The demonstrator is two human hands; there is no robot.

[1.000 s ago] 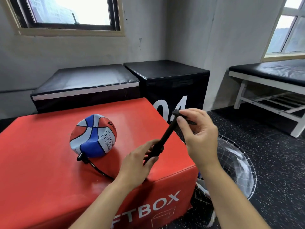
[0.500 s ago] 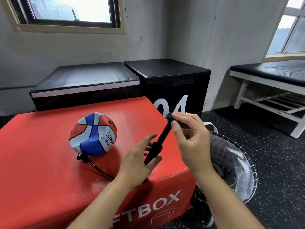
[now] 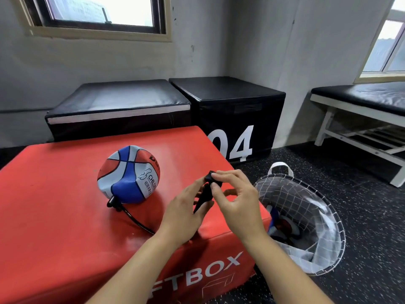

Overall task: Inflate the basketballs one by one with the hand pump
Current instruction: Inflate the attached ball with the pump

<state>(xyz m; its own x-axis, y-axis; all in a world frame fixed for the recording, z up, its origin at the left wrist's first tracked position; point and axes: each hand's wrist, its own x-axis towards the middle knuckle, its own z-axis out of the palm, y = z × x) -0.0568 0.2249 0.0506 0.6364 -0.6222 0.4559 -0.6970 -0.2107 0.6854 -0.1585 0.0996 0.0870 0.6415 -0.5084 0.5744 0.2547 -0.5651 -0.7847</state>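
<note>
A partly flat red, white and blue basketball (image 3: 129, 174) lies on the red soft box (image 3: 54, 194). A black hose (image 3: 131, 218) runs from a fitting at the ball's lower left to the black hand pump (image 3: 205, 195). My left hand (image 3: 186, 213) holds the pump's barrel, which stands tilted near the box's right front edge. My right hand (image 3: 235, 198) pinches the pump's handle at the top, pushed down close to the barrel. Most of the pump is hidden by my hands.
A mesh laundry basket (image 3: 328, 216) with more deflated balls inside stands on the floor right of the red box. Two black boxes (image 3: 230, 99) sit behind it against the wall. A white-framed bench (image 3: 361, 110) stands at the right.
My right hand has pushed the pump handle down towards the barrel, so the pump looks much shorter. The left hand stays on the barrel. The ball has not moved.
</note>
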